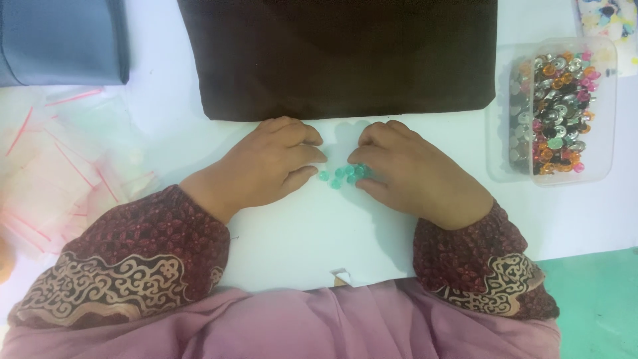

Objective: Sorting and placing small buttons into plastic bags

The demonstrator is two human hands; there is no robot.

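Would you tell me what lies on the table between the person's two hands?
In the head view, a small cluster of green beads lies between the left hand and the right hand, by the fingertips.

Two hands on a table, beads between them.
Cloth (339,60) lies behind the beads (344,174); box of pins (555,110) right, plastic bags (60,166) left.
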